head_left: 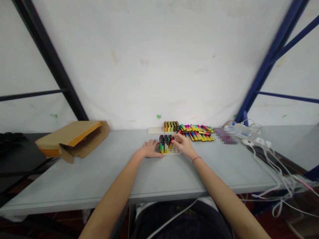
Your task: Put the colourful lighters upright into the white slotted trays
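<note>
In the middle of the table a white tray with holes (175,150) carries several upright lighters (163,146) in its left part. My left hand (149,150) lies at the tray's left side, fingers spread and thumb along its front edge. A red and yellow lighter (171,142) leans slightly in the pinch of my right hand (183,144), at the row's right end over the tray. Whether its foot is in a hole cannot be made out. Behind my right hand lie rows of loose colourful lighters (199,136).
Behind the tray stand a block of upright lighters (171,126) and another white tray (156,130). An opened cardboard box (74,137) sits at the left. White cables and a power strip (243,130) crowd the right side.
</note>
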A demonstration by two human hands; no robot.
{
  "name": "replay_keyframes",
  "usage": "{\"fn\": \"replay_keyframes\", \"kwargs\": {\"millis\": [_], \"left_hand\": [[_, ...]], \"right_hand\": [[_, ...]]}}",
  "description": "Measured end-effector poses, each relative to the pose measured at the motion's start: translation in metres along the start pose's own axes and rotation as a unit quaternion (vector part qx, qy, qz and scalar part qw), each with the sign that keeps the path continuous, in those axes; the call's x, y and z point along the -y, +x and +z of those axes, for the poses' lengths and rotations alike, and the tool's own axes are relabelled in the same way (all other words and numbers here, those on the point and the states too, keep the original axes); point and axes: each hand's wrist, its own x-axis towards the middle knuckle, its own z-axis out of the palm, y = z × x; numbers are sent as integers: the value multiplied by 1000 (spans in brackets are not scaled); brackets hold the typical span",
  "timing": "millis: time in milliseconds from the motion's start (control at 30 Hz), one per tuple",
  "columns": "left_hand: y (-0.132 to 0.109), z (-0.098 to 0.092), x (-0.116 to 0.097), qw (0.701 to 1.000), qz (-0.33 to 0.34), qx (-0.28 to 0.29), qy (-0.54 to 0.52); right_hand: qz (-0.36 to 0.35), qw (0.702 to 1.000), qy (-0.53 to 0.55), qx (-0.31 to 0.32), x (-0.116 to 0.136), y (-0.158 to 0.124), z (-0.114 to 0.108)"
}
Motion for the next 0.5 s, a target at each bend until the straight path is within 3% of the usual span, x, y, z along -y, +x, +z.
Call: {"fn": "replay_keyframes", "kwargs": {"millis": [167,300,367,500], "left_hand": [[0,-1,-1,1000,-2,-1,4],[2,2,2,1000,-1,-5,5],[4,3,3,1000,1,-11,3],[5,5,4,1000,9,-23,1]], "right_hand": [[-27,998,-61,15,5,0,-5],[-14,989,-129,-64,-4,5,-18],[2,967,-233,-100,-13,7,-28],[72,876,-469,-81,-27,7,-43]]}}
